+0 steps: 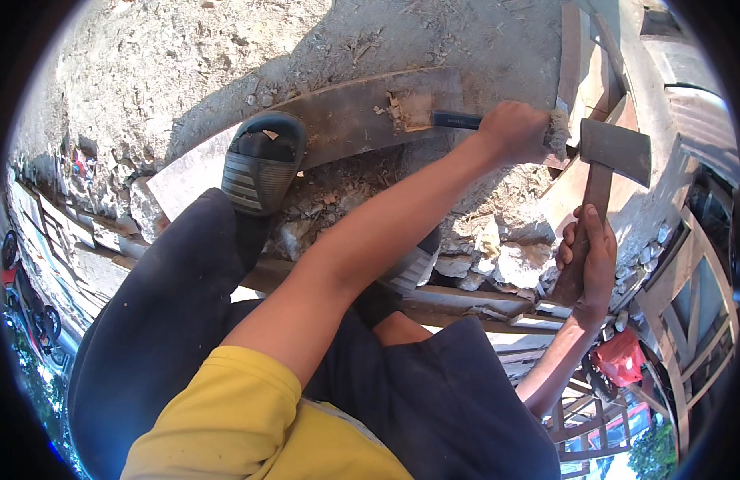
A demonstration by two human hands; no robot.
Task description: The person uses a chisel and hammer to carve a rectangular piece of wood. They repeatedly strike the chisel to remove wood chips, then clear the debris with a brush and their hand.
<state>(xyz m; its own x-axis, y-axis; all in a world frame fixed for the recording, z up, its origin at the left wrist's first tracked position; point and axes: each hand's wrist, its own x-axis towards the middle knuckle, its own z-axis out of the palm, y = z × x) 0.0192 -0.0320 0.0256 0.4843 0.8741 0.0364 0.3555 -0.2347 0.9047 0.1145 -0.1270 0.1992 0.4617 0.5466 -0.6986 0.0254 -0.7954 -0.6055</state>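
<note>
My left hand point(514, 132) is closed round the handle of a chisel point(455, 120). The dark blade points left and lies against a pale, freshly cut patch in a long wooden board point(342, 112). The frayed butt of the handle sticks out to the right of my fist. My right hand point(594, 252) grips the wooden handle of a hatchet point(615, 152). The hatchet's dark, flat metal head is raised, a short gap to the right of the chisel's butt. A few wood chips lie around the cut patch.
My sandalled foot point(266, 164) rests on the board's left part; the other foot is partly behind my left arm. Broken stones point(522, 264) lie below the board. More timber point(594, 72) stands at upper right, with wooden frames point(690, 312) and a red plastic bag point(620, 358) at right.
</note>
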